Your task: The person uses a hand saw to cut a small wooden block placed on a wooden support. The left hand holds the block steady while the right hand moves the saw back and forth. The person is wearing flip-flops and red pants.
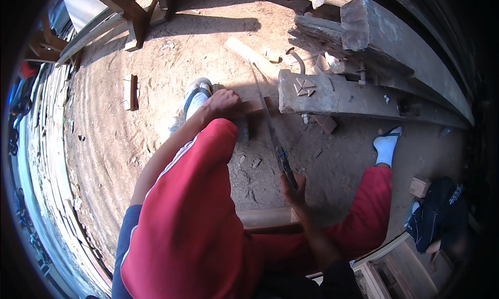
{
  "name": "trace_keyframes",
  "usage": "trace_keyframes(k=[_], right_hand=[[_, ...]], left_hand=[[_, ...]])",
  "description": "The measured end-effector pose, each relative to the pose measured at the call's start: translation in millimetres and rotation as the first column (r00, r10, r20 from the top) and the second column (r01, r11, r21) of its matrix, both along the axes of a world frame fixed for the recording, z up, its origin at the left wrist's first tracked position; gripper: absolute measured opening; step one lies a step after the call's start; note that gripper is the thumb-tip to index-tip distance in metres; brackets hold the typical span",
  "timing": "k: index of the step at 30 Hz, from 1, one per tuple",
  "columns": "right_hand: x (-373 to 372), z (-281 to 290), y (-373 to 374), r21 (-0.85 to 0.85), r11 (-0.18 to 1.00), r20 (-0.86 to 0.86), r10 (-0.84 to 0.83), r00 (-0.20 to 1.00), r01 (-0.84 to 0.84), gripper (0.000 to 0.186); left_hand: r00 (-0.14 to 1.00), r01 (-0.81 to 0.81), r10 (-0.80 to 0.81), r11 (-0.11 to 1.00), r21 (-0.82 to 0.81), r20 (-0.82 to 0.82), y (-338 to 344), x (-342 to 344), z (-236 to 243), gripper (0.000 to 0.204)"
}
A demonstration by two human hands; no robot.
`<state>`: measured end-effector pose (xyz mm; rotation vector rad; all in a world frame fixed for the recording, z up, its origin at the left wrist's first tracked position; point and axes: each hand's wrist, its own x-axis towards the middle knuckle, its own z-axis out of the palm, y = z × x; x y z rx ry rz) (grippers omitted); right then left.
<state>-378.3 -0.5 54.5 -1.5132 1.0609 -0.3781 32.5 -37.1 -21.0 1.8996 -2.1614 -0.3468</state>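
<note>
My right hand point(294, 190) is wrapped round the dark handle of a handsaw point(270, 123). Its long thin blade points away from me and lies across a short piece of wood point(253, 106), near that piece's right end. On the left end of the wood, my left hand point(224, 100) presses down with its fingers curled over it, beside my left foot. What supports the wood underneath is partly hidden by my red-trousered knee.
To the right lies a thick beam point(338, 98) with small wood offcuts point(305, 86) on it, below a larger beam point(384, 36). A pale board point(248, 54) lies ahead. A small block point(130, 92) sits left; a dark bag-like item point(435, 216) is lower right.
</note>
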Motion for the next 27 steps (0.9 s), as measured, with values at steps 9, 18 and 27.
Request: trace_keyframes(k=[9, 18, 27], right_hand=[[-43, 11, 18, -0.206, 0.971, -0.11, 0.102, 0.989, -0.123, 0.04], [-10, 6, 1, 0.069, 0.998, -0.049, 0.009, 0.999, -0.005, 0.043], [-17, 6, 20, -0.039, 0.999, -0.044, 0.015, 0.999, -0.017, 0.04]], left_hand=[[0.998, 0.044, -0.043, 0.999, 0.016, -0.044, -5, -10, 21, 0.026], [1.0, -0.011, 0.011, 1.0, -0.002, -0.018, 18, 5, -8, 0.016], [0.997, -0.072, 0.075, 0.984, 0.164, -0.012, 16, -2, 1, 0.015]])
